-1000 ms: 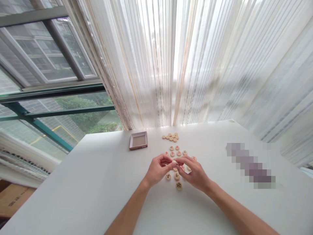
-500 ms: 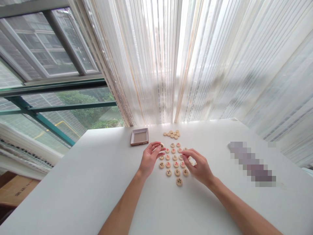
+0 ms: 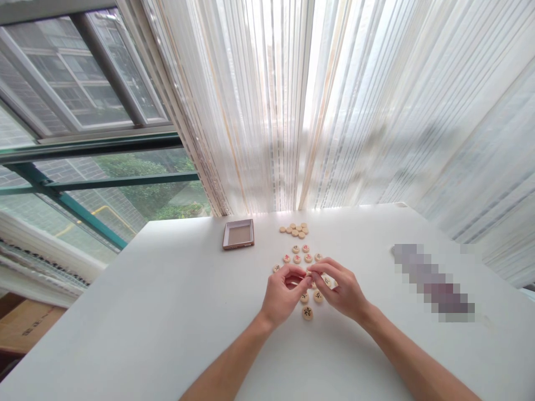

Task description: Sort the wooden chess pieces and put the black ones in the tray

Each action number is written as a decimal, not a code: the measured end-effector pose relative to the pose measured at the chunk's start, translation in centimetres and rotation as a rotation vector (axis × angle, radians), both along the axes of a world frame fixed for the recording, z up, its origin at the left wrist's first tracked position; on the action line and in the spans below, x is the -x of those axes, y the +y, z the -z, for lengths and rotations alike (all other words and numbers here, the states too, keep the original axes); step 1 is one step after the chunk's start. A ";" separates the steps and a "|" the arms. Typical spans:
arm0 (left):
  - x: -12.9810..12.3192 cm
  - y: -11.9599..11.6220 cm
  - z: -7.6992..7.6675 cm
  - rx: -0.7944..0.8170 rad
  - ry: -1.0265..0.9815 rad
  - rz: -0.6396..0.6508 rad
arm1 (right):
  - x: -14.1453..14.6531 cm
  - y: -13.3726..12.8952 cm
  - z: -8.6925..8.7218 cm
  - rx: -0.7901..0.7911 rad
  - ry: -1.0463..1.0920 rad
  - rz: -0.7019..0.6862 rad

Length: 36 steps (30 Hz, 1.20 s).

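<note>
Xiangqi pieces [image 3: 307, 313] lie face up on the desk [image 3: 188, 312], beneath and around your hands. The fingers of your left hand [image 3: 282, 295] appear clamped on one piece, of which only a pale edge shows. The fingers of your right hand [image 3: 345, 289] meet at the same spot; whether they grip or merely touch cannot be told from this view.

Caution: a piece pinched at its rim can slip, drop onto those below and knock them out of their rows. Low fingers can also nudge neighbouring pieces, because gaps are narrow and your hands cover part of the layout.

Count: two hands. Eleven marked pieces are readily seen, far to near: two, four, one at left, one at right, two, one. Others are partly hidden under your hands; their number is not determinable. Beyond lie eight or nine plain-topped discs [image 3: 295, 234]; overlap prevents an exact figure. One shallow tray [image 3: 239, 233] sits to the left; one pixelated object [image 3: 434, 284] lies well to the right.
</note>
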<state>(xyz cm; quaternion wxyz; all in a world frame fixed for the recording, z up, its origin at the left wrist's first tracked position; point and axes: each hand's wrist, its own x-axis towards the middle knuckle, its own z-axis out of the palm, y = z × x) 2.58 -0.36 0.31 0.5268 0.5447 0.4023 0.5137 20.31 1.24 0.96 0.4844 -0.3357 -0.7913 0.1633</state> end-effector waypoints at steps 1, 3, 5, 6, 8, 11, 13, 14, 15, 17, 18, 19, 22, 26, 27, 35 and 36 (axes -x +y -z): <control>0.0 0.0 0.0 0.012 -0.020 0.004 | -0.1 0.0 -0.1 0.006 0.000 -0.006; 0.1 0.2 -0.1 0.038 -0.071 0.022 | -0.1 0.1 -0.1 0.016 -0.011 -0.018; 0.4 0.4 -0.3 0.057 -0.116 0.036 | 0.0 0.0 -0.1 0.015 -0.031 -0.021; 0.4 0.5 -0.4 0.063 -0.129 0.039 | 0.0 0.0 0.0 0.015 -0.042 -0.020; 0.6 0.7 -0.5 0.064 -0.129 0.040 | 0.1 -0.1 0.2 0.013 -0.060 -0.024; 0.6 0.7 -0.5 0.042 -0.088 0.040 | 0.3 -0.1 0.3 0.015 -0.074 -0.049; 0.7 0.6 -0.5 0.016 -0.042 0.025 | 0.4 -0.1 0.3 0.020 -0.079 -0.053; 0.7 0.5 -0.5 -0.002 -0.009 0.014 | 0.4 -0.1 0.3 0.023 -0.081 -0.050; 0.8 0.4 -0.6 -0.025 0.030 0.002 | 0.4 -0.1 0.3 0.026 -0.081 -0.046; 1.0 0.2 -0.9 -0.082 0.108 -0.017 | 0.4 -0.1 0.2 0.033 -0.078 -0.044; 1.1 0.1 -1.1 -0.110 0.139 -0.017 | 0.4 -0.1 0.2 0.036 -0.071 -0.044; 1.1 0.0 -1.3 -0.134 0.160 -0.012 | 0.4 -0.1 0.2 0.040 -0.064 -0.043; 1.3 -0.1 -1.7 -0.180 0.188 0.012 | 0.4 -0.1 0.0 0.065 -0.044 -0.043; 1.4 -0.1 -1.8 -0.203 0.196 0.027 | 0.4 -0.2 -0.3 0.108 -0.013 -0.057; 1.4 -0.1 -1.8 -0.203 0.194 0.030 | 0.4 -0.3 -0.4 0.116 -0.008 -0.060; 1.5 0.1 -1.7 -0.196 0.196 0.032 | 0.2 -0.4 -0.4 0.195 0.023 -0.077; 1.5 0.1 -1.8 -0.192 0.199 0.030 | 0.2 -0.4 -0.4 0.213 0.032 -0.085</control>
